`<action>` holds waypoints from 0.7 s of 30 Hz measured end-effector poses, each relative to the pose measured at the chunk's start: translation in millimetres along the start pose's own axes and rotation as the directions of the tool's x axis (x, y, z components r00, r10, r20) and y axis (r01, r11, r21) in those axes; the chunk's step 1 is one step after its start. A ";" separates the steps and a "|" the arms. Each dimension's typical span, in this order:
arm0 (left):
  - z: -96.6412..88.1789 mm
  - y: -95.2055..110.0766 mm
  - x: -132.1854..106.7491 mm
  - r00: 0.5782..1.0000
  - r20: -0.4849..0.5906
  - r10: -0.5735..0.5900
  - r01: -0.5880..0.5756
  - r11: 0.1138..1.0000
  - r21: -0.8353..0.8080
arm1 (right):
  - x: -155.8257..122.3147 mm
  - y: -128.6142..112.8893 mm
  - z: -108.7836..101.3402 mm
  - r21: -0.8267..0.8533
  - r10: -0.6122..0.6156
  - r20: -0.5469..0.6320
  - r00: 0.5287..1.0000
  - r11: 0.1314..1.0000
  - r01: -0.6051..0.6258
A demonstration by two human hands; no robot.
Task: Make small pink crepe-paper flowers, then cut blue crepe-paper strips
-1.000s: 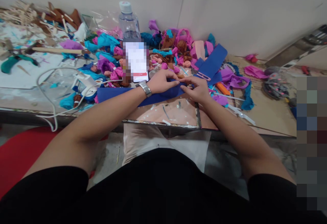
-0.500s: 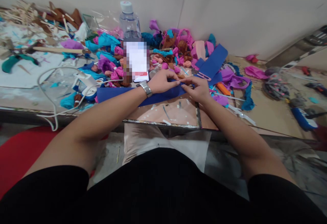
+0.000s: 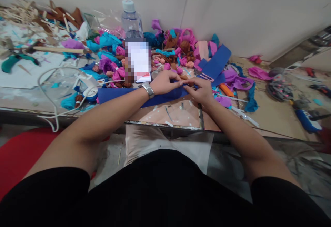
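A long strip of dark blue crepe paper point(image 3: 117, 94) lies across the low table point(image 3: 23, 96) in front of me. My left hand point(image 3: 165, 82), with a metal watch point(image 3: 148, 89) on the wrist, presses on the strip with its fingertips pinched at the paper's right end. My right hand point(image 3: 200, 89) meets it from the right, its fingers also pinched on that end of the blue strip. Both hands touch each other at the fingertips.
Behind the hands lies a heap of pink, purple, teal and brown paper flowers point(image 3: 178, 49), a plastic water bottle point(image 3: 131, 20), another blue paper strip point(image 3: 216, 63), a white cable point(image 3: 51, 82) with a glue gun, and wooden sticks point(image 3: 31, 13) at the far left. Tools lie at right.
The hands have hardly moved; the fingertips shift slightly on the blue strip's end.
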State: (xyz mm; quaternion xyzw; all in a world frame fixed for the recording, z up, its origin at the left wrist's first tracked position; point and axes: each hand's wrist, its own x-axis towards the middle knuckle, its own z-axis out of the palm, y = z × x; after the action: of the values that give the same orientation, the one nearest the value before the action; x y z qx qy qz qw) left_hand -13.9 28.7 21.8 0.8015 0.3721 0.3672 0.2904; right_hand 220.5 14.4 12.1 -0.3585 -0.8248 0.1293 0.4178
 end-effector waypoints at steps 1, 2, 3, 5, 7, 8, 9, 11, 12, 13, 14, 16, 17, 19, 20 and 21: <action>0.1 0.1 0.0 1.000 -0.001 -0.004 0.004 1.000 0.002 | 0.0 0.3 0.1 -0.002 -0.003 -0.003 1.000 1.000 0.003; 0.3 0.3 0.0 1.000 -0.005 -0.007 0.007 1.000 0.005 | 0.0 0.5 0.2 -0.004 -0.005 -0.008 1.000 1.000 0.005; 0.5 0.5 0.0 1.000 -0.010 -0.011 0.011 1.000 0.008 | 0.1 0.5 0.3 -0.003 -0.008 -0.012 1.000 1.000 0.008; 1.0 0.9 0.1 1.000 -0.021 -0.017 0.017 1.000 0.012 | 0.1 0.3 0.4 0.005 -0.018 -0.021 1.000 1.000 0.018; 1.5 1.3 0.2 0.999 -0.027 -0.017 0.017 1.000 0.009 | 0.4 -0.4 0.5 0.011 -0.024 -0.032 0.999 1.000 0.024; 1.7 1.5 0.1 0.999 -0.034 -0.012 0.012 1.000 0.004 | 0.6 -0.8 0.6 0.012 -0.022 -0.037 0.999 1.000 0.023; 1.9 1.7 0.1 0.999 -0.039 -0.004 0.004 1.000 -0.002 | 0.8 -1.4 0.7 0.011 -0.017 -0.042 0.999 1.000 0.018; 2.3 2.2 -0.1 0.999 -0.049 0.010 -0.011 1.000 -0.009 | 1.2 -2.7 0.9 0.006 0.002 -0.049 0.999 1.000 -0.001; 2.5 2.5 -0.2 0.999 -0.052 0.012 -0.013 1.000 -0.009 | 1.3 -3.4 1.1 0.005 0.012 -0.055 0.998 1.000 -0.011; 2.8 2.8 -0.3 0.998 -0.054 0.012 -0.012 1.000 -0.008 | 1.4 -4.1 1.2 0.005 0.018 -0.062 0.998 1.000 -0.018; 3.1 3.2 -0.5 0.998 -0.056 0.010 -0.011 1.000 -0.008 | 1.4 -4.8 1.3 0.007 0.022 -0.068 0.997 1.000 -0.021; 3.7 4.0 -0.8 0.998 -0.063 0.010 -0.010 1.000 -0.010 | 1.3 -5.7 1.5 0.016 0.022 -0.082 0.996 1.000 -0.021; 4.0 4.5 -1.0 0.998 -0.067 0.010 -0.011 1.000 -0.012 | 1.3 -6.0 1.7 0.022 0.023 -0.087 0.996 1.000 -0.021; 4.4 5.6 -1.4 0.997 -0.078 0.009 -0.010 1.000 -0.015 | 1.3 -6.2 2.2 0.030 0.034 -0.093 0.995 0.999 -0.031; 4.6 6.1 -1.6 0.997 -0.081 0.006 -0.007 1.000 -0.014 | 1.4 -6.2 2.5 0.032 0.044 -0.096 0.994 0.999 -0.041; 4.7 6.6 -1.8 0.996 -0.084 0.003 -0.004 1.000 -0.011 | 1.5 -6.4 2.8 0.032 0.054 -0.097 0.994 0.998 -0.051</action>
State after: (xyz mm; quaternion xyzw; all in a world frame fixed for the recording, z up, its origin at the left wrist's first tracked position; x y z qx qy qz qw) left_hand -8.4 22.7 23.4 0.7843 0.3805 0.4031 0.2784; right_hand 214.6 11.2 14.5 -0.3798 -0.7915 0.1350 0.4595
